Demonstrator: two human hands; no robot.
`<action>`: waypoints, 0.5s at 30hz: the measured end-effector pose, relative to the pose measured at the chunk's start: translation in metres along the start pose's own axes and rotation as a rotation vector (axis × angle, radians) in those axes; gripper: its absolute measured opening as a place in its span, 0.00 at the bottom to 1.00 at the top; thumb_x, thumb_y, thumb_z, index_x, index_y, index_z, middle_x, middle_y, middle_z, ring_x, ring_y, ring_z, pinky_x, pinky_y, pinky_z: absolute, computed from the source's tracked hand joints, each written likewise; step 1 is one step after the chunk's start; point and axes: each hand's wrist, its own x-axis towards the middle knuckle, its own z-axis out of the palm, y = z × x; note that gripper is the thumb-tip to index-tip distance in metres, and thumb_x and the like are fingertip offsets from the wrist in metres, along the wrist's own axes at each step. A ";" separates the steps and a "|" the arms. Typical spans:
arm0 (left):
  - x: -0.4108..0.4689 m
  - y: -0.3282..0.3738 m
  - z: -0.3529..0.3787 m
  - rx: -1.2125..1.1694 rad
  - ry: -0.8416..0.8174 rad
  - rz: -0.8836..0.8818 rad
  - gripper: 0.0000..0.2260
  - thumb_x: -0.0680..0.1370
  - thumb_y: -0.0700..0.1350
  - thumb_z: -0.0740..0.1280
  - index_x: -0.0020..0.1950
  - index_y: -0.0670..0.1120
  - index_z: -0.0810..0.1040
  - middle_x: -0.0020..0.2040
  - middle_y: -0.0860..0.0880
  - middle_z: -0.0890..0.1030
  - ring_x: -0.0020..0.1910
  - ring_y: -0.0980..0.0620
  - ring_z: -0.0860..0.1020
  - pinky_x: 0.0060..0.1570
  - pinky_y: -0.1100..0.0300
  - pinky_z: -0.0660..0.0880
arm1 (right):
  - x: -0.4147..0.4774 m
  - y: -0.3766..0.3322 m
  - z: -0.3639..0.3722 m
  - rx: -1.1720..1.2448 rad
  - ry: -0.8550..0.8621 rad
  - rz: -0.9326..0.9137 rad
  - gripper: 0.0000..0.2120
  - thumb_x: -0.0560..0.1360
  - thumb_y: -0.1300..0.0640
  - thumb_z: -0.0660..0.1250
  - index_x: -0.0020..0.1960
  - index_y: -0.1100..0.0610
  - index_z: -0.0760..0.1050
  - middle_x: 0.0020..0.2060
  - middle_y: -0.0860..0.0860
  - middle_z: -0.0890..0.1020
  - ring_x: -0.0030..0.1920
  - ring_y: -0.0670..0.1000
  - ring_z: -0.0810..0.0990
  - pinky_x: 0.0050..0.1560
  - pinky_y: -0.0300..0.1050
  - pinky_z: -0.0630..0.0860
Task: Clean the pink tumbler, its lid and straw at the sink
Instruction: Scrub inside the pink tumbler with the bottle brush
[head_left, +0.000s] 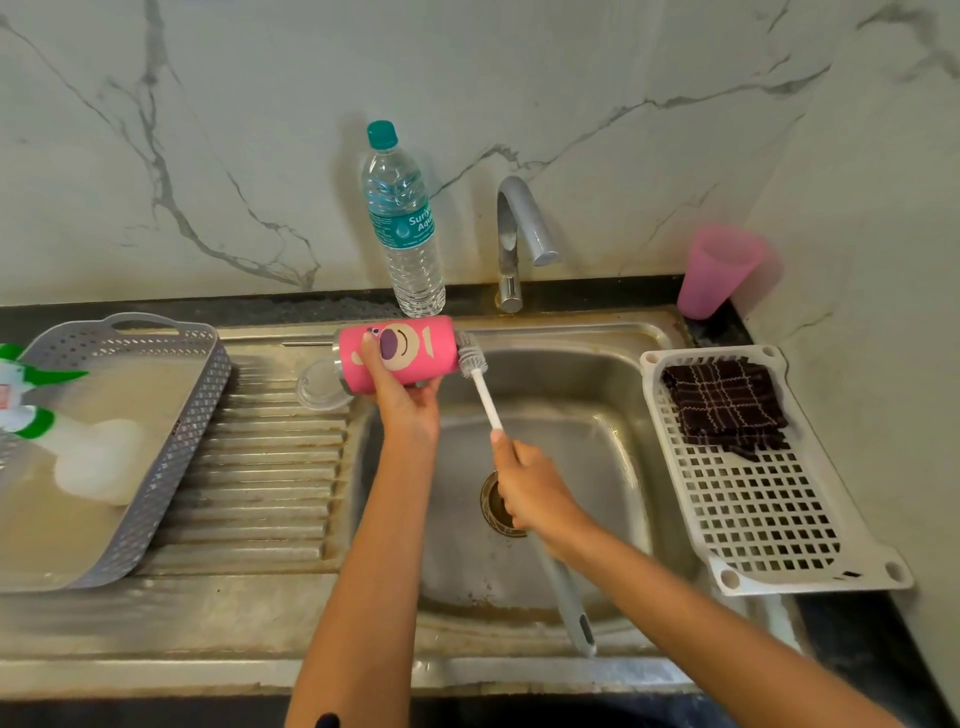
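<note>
Soft, even indoor light, dull sheen on the steel sink (597, 395) around the right hand (535, 488), blurred spray bottle (31, 400) far left of the left hand (405, 400), wide-angle bowing at the edges.

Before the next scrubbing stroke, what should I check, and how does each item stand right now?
1. Tumbler grip: left hand holds the pink tumbler sideways above the sink edge: ok.
2. Tool grip: right hand grips the bottle brush handle: ok.
3. Contact: brush head meets the tumbler's right end: ok; whether that end is open: cannot tell.
4. Lid off: clear lid lies on the drainboard by the tumbler's left end: ok.
5. Water: no stream visible from the faucet: not ok.
6. The straw: not in view: cannot tell.
</note>
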 end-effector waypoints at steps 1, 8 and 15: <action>-0.004 -0.003 0.000 0.028 -0.012 -0.001 0.26 0.77 0.55 0.68 0.72 0.48 0.68 0.63 0.45 0.79 0.60 0.47 0.79 0.58 0.42 0.77 | 0.007 -0.003 -0.001 0.008 0.033 -0.005 0.22 0.81 0.40 0.51 0.35 0.52 0.65 0.28 0.49 0.69 0.28 0.52 0.68 0.31 0.44 0.66; 0.002 -0.004 0.003 0.046 0.043 0.003 0.30 0.74 0.53 0.72 0.73 0.48 0.65 0.63 0.44 0.79 0.59 0.46 0.79 0.49 0.46 0.81 | 0.014 -0.013 0.000 0.109 -0.008 0.050 0.20 0.82 0.43 0.51 0.37 0.53 0.65 0.27 0.49 0.67 0.23 0.48 0.65 0.22 0.40 0.61; -0.014 -0.020 -0.007 0.177 0.009 -0.011 0.31 0.74 0.51 0.73 0.72 0.53 0.61 0.60 0.46 0.80 0.57 0.48 0.81 0.46 0.50 0.82 | 0.038 -0.020 -0.008 0.181 0.053 0.110 0.19 0.82 0.43 0.52 0.38 0.54 0.66 0.28 0.50 0.67 0.24 0.47 0.65 0.20 0.38 0.60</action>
